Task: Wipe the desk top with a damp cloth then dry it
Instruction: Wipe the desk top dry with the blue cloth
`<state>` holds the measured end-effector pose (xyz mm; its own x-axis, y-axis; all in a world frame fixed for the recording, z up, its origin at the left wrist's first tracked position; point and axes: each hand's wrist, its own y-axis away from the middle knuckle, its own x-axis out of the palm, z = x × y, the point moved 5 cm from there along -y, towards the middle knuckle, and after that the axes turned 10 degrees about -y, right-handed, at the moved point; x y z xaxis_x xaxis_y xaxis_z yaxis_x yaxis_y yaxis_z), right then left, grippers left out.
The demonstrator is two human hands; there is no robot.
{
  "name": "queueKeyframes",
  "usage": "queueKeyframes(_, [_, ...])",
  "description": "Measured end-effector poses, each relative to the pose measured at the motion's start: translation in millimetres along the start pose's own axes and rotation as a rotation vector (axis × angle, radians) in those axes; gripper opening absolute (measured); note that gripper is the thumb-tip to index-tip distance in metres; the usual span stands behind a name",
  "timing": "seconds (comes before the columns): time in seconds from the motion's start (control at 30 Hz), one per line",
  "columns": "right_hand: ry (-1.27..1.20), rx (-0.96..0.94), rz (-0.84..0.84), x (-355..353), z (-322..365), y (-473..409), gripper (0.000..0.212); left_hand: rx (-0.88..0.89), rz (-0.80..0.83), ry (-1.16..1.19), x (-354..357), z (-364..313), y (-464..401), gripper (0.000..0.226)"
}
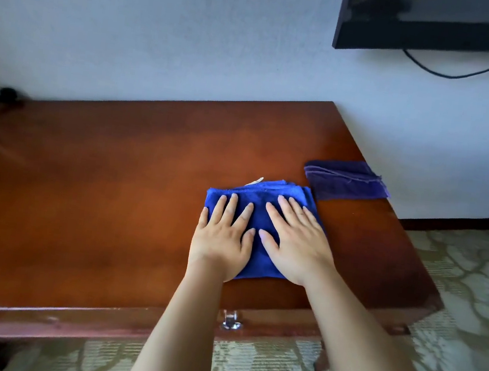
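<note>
With both palms laid flat on the folded blue cloth (256, 217), the wiping step looks to be in hand. Left hand (223, 238) covers the cloth's left half, right hand (297, 247) its right half; fingers on both are straight and spread, pressing down, curled round nothing. The cloth lies on the desk top (97, 198), right of centre and toward the near edge. A second cloth, purple (345, 180), sits folded at the far right edge, just beyond the blue one; whether the two touch I cannot tell. It is untouched, so probably the dry one kept for later. Which cloth is damp cannot be read from the surface.

Judgement: the task is early or midway; the wide left stretch of wood shows no clear wet streaks, though glare makes this uncertain.

Next move calls for sliding the blue cloth leftward in overlapping passes with steady downward pressure, keeping it folded, and stopping short of the dark cable (5, 94) at the far left corner.
</note>
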<state>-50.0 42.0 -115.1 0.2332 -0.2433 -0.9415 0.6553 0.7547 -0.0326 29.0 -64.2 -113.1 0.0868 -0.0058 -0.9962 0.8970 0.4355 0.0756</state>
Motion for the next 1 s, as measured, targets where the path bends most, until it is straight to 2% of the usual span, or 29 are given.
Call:
queueKeyframes(0.23, [0.003,0.007,0.007,-5.2,-15.4,41.7,0.092,0.01,-0.014,-0.009,3.1,-30.1,28.9,0.054])
queueKeyframes(0.6, [0.005,0.053,-0.075,-12.4,-35.9,-4.6,0.09,0.111,-0.019,-0.025,-4.1,-30.8,-33.3,0.054])
queueKeyframes(0.87, [0.042,0.101,-0.056,-12.4,-39.0,-10.4,0.094,0.139,-0.002,-0.041,-3.9,-31.6,-42.7,0.054])
queueKeyframes(1.0, [0.047,0.121,-0.033,-12.0,-37.4,10.3,0.074,0.133,0.01,-0.033,-3.4,-37.7,-21.5,0.054])
